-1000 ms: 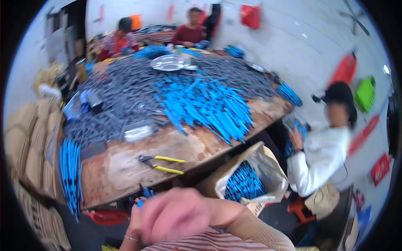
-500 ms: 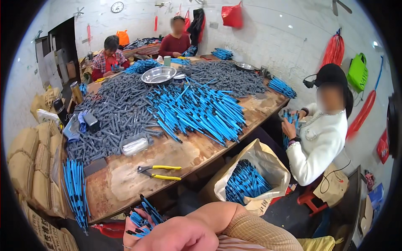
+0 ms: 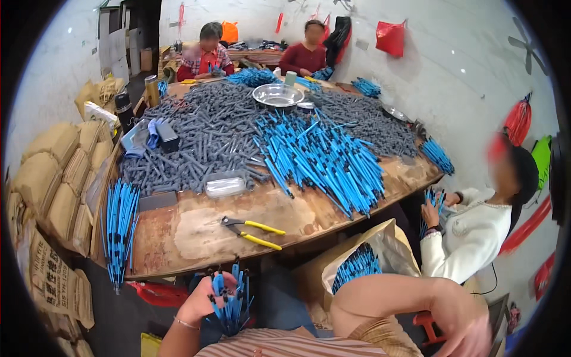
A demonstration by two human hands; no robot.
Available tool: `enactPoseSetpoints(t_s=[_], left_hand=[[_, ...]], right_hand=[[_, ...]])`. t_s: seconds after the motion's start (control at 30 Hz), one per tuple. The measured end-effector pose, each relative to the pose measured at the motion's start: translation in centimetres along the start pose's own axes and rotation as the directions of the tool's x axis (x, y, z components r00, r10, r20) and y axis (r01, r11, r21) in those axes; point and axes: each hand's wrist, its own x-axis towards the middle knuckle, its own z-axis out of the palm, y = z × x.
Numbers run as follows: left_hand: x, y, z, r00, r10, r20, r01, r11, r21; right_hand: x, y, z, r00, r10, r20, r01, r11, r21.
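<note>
My left hand (image 3: 205, 300), a bracelet at its wrist, is closed around a bunch of thin blue rods with black ends (image 3: 232, 300), held upright just off the table's front edge. My right arm reaches out to the right past an open paper sack (image 3: 395, 241), which holds many blue rods with black ends (image 3: 357, 268). My right hand (image 3: 467, 327) hangs low beyond the sack, fingers stretched down with nothing visible in them; it is slightly blurred. On the table (image 3: 196, 238) near me lie pliers with yellow handles (image 3: 253, 232) and a clear box (image 3: 225, 184).
Grey plastic pieces (image 3: 202, 131) and blue rods (image 3: 321, 160) are heaped across the table. A metal bowl (image 3: 278, 95) sits among them. Stacked paper sacks (image 3: 53, 166) stand at left. A co-worker in white (image 3: 470, 232) sits close at right; two people sit across.
My right hand has moved from beside the left hand out to the far right. The left hand with the rods is now uncovered. The view has swung rightward.
</note>
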Motion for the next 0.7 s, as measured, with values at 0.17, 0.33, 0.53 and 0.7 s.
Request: enactPoseSetpoints(t_s=[0.17,0.33,0.53,0.7], left_hand=[[-0.9,0.9,-0.1,0.995,0.012,0.100,-0.006,0.998,-0.057],[-0.7,-1.9,-0.5,0.996,-0.022,0.086,0.028,0.997,-0.073],[-1.0,0.0,0.1,1.000,-0.012,0.024,0.012,1.000,-0.014],[-0.8,1.2,0.7,0.996,-0.080,0.028,0.082,0.994,-0.075]], right_hand=[[-1.5,7.6,-4.3,0.739,-0.085,-0.668,-0.560,0.474,-0.679],[-17.1,8.9,-12.5,0.598,0.334,-0.728,-0.407,-0.657,-0.635],[-19.5,10.8,-11.9,0.312,0.427,-0.849,-0.156,-0.858,-0.489],[-21.0,10.5,-14.3,0.350,0.522,-0.778,-0.113,-0.801,-0.588]])
